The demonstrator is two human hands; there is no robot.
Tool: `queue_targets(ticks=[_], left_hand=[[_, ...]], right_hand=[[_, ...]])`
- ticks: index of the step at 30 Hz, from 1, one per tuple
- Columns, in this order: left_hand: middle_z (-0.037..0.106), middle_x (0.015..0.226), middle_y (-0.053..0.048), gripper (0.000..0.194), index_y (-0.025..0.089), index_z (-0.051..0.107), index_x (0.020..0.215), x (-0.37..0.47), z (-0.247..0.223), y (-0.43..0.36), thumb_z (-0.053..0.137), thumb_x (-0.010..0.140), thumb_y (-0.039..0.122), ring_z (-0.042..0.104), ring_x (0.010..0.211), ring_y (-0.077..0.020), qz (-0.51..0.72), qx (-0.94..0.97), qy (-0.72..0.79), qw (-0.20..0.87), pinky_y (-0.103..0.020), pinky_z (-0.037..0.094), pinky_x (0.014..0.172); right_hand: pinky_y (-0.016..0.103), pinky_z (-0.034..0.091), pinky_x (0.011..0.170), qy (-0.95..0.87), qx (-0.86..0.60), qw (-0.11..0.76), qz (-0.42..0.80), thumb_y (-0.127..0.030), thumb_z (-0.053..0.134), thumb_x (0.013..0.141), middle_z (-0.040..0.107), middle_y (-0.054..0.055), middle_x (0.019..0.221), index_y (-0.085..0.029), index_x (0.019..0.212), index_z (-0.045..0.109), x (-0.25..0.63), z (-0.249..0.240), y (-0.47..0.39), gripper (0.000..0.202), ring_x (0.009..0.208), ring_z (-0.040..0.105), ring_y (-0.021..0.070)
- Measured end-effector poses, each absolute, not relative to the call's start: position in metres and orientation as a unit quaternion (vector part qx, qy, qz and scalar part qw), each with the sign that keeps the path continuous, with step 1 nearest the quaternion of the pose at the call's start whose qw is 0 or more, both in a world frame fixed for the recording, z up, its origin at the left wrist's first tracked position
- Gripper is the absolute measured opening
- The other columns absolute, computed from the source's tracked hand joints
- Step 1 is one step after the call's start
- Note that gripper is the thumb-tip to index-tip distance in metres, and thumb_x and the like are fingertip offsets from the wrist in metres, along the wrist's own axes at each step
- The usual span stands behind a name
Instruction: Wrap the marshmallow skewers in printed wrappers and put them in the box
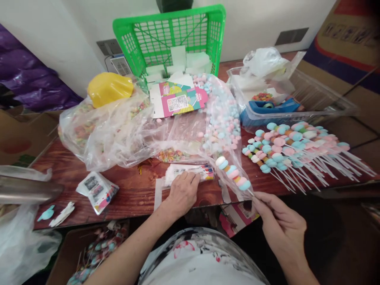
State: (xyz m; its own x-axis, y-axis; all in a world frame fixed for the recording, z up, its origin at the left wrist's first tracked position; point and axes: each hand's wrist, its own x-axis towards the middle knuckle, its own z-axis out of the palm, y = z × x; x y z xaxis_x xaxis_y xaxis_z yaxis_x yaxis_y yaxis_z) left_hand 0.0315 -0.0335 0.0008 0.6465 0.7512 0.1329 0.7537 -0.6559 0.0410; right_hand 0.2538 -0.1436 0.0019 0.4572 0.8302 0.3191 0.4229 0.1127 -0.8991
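My right hand (pixel 280 221) pinches the white stick of a marshmallow skewer (pixel 233 173), tilted up to the left. Blue, pink, white and yellowish-orange pieces are threaded on it. On a stack of printed plastic wrappers (pixel 175 174) at the table's front, my left hand (pixel 183 192) has its fingers bent and close together at the top wrapper. The fingertips are partly hidden. Just behind both hands lies a clear bag of pink and blue marshmallows (pixel 222 126). A pile of finished-looking skewers (pixel 285 146) is to the right.
A green basket (pixel 221 35) leans at the back, with printed cards (pixel 181 101) before it. A bag of colourful candy (pixel 97 130) and a yellow bowl (pixel 109 89) are left. More wrappers (pixel 97 190) lie front left. A blue tape dispenser (pixel 276 106) sits by a clear bin (pixel 323 99).
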Motion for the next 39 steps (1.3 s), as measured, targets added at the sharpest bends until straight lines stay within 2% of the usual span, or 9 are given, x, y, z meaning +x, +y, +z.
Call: queue_targets(ticks=[4, 8, 11, 14, 18, 23, 27, 31, 39], left_hand=[[0.063, 0.097, -0.009, 0.033, 0.014, 0.056, 0.113, 0.034, 0.003, -0.036, 0.043, 0.083, 0.005, 0.056, 0.089, -0.0238, -0.065, -0.902, -0.426, 0.024, -0.036, 0.049, 0.074], [0.062, 0.091, -0.009, 0.020, 0.015, 0.061, 0.094, 0.035, 0.002, -0.035, 0.046, 0.083, 0.006, 0.056, 0.085, -0.0241, -0.057, -0.901, -0.428, 0.042, -0.034, 0.047, 0.066], [0.063, 0.081, -0.007, 0.017, 0.016, 0.062, 0.079, 0.032, -0.006, -0.028, 0.048, 0.084, 0.007, 0.056, 0.079, -0.0214, -0.128, -0.896, -0.424, 0.035, -0.032, 0.045, 0.065], [0.063, 0.074, -0.007, 0.018, 0.016, 0.063, 0.072, 0.026, -0.015, -0.020, 0.050, 0.084, 0.009, 0.055, 0.076, -0.0198, -0.195, -0.890, -0.411, 0.022, -0.032, 0.044, 0.067], [0.063, 0.075, -0.007, 0.018, 0.016, 0.064, 0.074, 0.021, -0.014, -0.022, 0.051, 0.084, 0.008, 0.055, 0.077, -0.0191, -0.194, -0.894, -0.405, 0.003, -0.031, 0.045, 0.069], [0.066, 0.091, -0.008, 0.023, 0.017, 0.066, 0.088, 0.017, -0.005, -0.033, 0.048, 0.083, 0.003, 0.058, 0.088, -0.0206, -0.154, -0.891, -0.425, -0.052, -0.031, 0.047, 0.074], [0.065, 0.076, -0.005, 0.017, 0.016, 0.066, 0.071, 0.016, -0.006, -0.022, 0.055, 0.084, 0.012, 0.058, 0.075, -0.0167, -0.236, -0.845, -0.460, -0.139, -0.028, 0.045, 0.069], [0.063, 0.065, -0.001, 0.016, 0.016, 0.065, 0.062, 0.011, -0.007, -0.004, 0.065, 0.078, 0.016, 0.057, 0.064, -0.0124, -0.280, -0.790, -0.488, -0.243, -0.024, 0.042, 0.063], [0.072, 0.076, -0.004, 0.012, 0.018, 0.074, 0.079, -0.004, -0.004, 0.011, 0.063, 0.082, 0.021, 0.063, 0.070, -0.0131, -0.255, -0.799, -0.397, -0.374, -0.024, 0.046, 0.069]], right_hand=[[0.018, 0.050, 0.054, -0.503, -0.641, 0.554, 0.173, -0.021, 0.067, 0.079, 0.064, -0.001, 0.064, -0.019, 0.095, 0.071, 0.256, -0.004, -0.147, 0.017, 0.056, 0.060, 0.0110], [0.017, 0.051, 0.054, -0.520, -0.633, 0.549, 0.164, -0.019, 0.066, 0.079, 0.067, -0.002, 0.067, -0.019, 0.095, 0.071, 0.256, -0.006, -0.150, 0.017, 0.056, 0.061, 0.0106], [0.017, 0.052, 0.056, -0.523, -0.632, 0.550, 0.159, -0.019, 0.066, 0.079, 0.068, -0.002, 0.068, -0.020, 0.097, 0.071, 0.255, -0.007, -0.152, 0.019, 0.056, 0.062, 0.0105], [0.016, 0.052, 0.056, -0.519, -0.633, 0.554, 0.152, -0.018, 0.067, 0.079, 0.068, -0.001, 0.069, -0.020, 0.097, 0.071, 0.257, -0.009, -0.154, 0.020, 0.056, 0.062, 0.0103], [0.016, 0.052, 0.054, -0.527, -0.636, 0.544, 0.149, -0.019, 0.066, 0.079, 0.068, -0.001, 0.069, -0.019, 0.095, 0.071, 0.261, -0.010, -0.152, 0.017, 0.056, 0.062, 0.0106], [0.017, 0.051, 0.054, -0.529, -0.641, 0.537, 0.147, -0.019, 0.065, 0.080, 0.066, -0.001, 0.065, -0.019, 0.093, 0.071, 0.265, -0.013, -0.148, 0.015, 0.054, 0.061, 0.0107], [0.017, 0.052, 0.055, -0.546, -0.636, 0.524, 0.153, -0.020, 0.064, 0.080, 0.068, -0.001, 0.068, -0.020, 0.095, 0.071, 0.267, -0.014, -0.147, 0.017, 0.056, 0.063, 0.0116], [0.016, 0.052, 0.054, -0.576, -0.618, 0.508, 0.169, -0.019, 0.064, 0.081, 0.069, -0.001, 0.069, -0.020, 0.093, 0.071, 0.269, -0.007, -0.146, 0.015, 0.056, 0.064, 0.0114], [0.018, 0.053, 0.054, -0.632, -0.570, 0.487, 0.196, -0.016, 0.063, 0.080, 0.068, -0.002, 0.066, -0.022, 0.092, 0.072, 0.282, 0.008, -0.127, 0.016, 0.054, 0.063, 0.0114]])
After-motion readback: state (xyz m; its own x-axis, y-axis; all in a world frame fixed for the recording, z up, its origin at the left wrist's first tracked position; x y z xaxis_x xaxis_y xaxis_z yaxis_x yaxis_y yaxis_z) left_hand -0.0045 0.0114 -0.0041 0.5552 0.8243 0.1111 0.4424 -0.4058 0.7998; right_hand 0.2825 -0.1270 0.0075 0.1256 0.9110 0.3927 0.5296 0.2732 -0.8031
